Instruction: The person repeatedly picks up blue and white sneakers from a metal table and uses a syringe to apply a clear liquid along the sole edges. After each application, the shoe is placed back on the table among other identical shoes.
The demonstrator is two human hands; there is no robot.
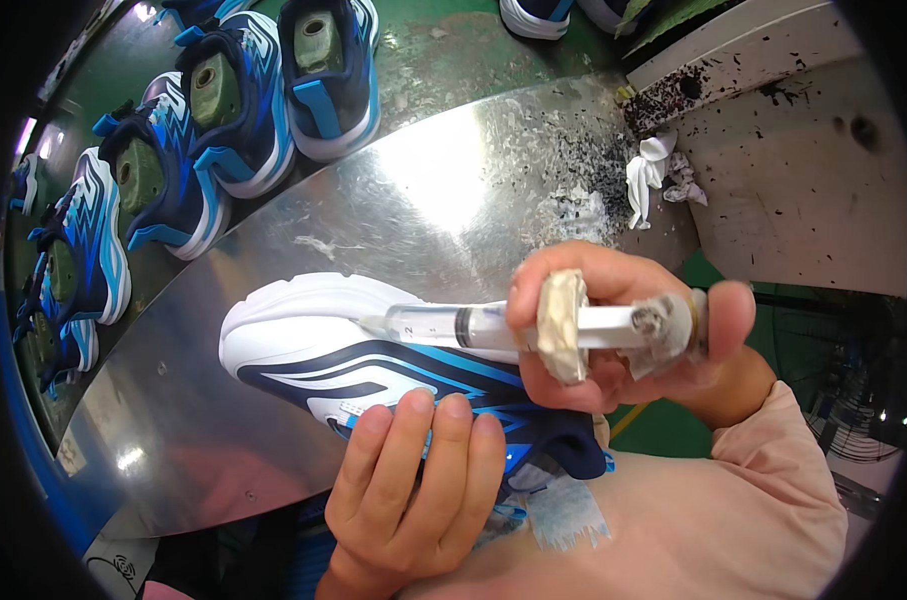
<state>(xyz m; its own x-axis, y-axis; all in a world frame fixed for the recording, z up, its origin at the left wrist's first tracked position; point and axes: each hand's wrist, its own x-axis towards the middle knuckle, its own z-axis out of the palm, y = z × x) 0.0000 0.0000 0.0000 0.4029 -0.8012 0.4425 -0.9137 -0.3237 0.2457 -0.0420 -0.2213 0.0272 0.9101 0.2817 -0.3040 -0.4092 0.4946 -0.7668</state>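
Observation:
A blue, navy and white sneaker (303, 340) lies on its side in front of me, with its white sole facing away and its toe to the left. My left hand (413, 490) holds it from the near side, fingers laid across the upper; the thumb is hidden. In my right hand (613, 350) is a clear syringe (435, 325), its finger flange and plunger end wrapped in stained material. My thumb sits at the plunger's end. The narrow tip lies at the line between sole and upper, near the forefoot. Whether liquid comes out cannot be seen.
Several matching sneakers with green lasts (318, 45) inside stand along the far left. A curved metal worktop (263, 240) lies beneath my work. Crumpled white tissue (648, 175) rests by a stained panel (803, 130) at the right. A frayed pale patch (568, 512) lies near my body.

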